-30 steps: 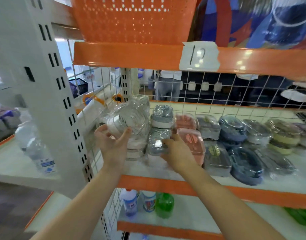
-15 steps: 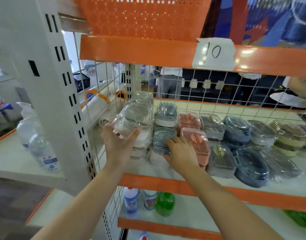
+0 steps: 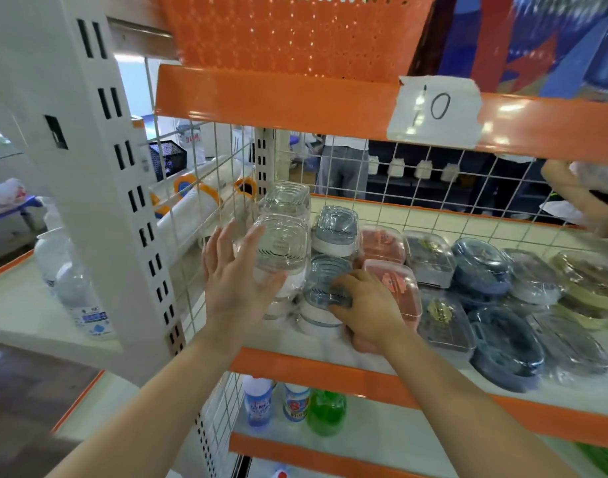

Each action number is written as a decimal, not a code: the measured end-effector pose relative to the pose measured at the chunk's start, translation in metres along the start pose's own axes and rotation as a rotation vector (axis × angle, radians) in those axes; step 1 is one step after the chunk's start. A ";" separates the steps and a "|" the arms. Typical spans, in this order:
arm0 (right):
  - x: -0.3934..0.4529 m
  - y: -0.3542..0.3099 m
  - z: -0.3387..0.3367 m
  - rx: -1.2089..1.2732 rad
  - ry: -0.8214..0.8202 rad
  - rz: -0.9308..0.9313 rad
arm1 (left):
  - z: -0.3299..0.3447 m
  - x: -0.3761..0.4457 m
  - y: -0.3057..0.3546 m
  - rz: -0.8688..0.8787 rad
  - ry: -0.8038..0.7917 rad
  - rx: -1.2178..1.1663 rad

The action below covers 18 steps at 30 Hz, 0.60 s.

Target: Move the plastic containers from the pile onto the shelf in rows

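Head view: left hand (image 3: 237, 281) flat against clear ribbed container (image 3: 281, 250); right hand (image 3: 368, 305) grips blue-lidded one (image 3: 325, 281).

containers (image 3: 430, 257) in rows on shelf (image 3: 330, 370) | bottles (image 3: 295, 405) below

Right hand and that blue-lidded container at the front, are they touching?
Touching. In the head view the right hand lies on the blue-lidded container, fingertips on its lid.

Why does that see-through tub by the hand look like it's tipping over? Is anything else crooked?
The clear container at the shelf's left end is tipped toward the camera, showing its ribbed base, with the left hand against it. The right hand rests on a blue-lidded container. The other rows look orderly.
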State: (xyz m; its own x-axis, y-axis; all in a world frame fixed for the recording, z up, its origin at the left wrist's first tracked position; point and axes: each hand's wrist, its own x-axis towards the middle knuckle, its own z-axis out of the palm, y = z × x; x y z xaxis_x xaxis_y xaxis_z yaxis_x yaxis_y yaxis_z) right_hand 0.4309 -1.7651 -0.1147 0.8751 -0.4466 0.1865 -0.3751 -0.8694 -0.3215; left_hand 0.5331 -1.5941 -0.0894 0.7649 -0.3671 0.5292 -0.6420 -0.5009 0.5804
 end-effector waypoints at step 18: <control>0.002 0.013 -0.005 -0.031 -0.027 0.035 | 0.002 0.035 0.006 0.031 -0.317 0.238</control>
State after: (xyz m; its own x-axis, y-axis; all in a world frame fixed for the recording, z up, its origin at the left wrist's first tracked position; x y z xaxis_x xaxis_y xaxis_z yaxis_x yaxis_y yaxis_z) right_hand 0.4265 -1.7789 -0.1140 0.8689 -0.4716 0.1506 -0.4147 -0.8595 -0.2988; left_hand 0.5559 -1.6118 -0.0685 0.7476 -0.5899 0.3051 -0.6633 -0.6398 0.3883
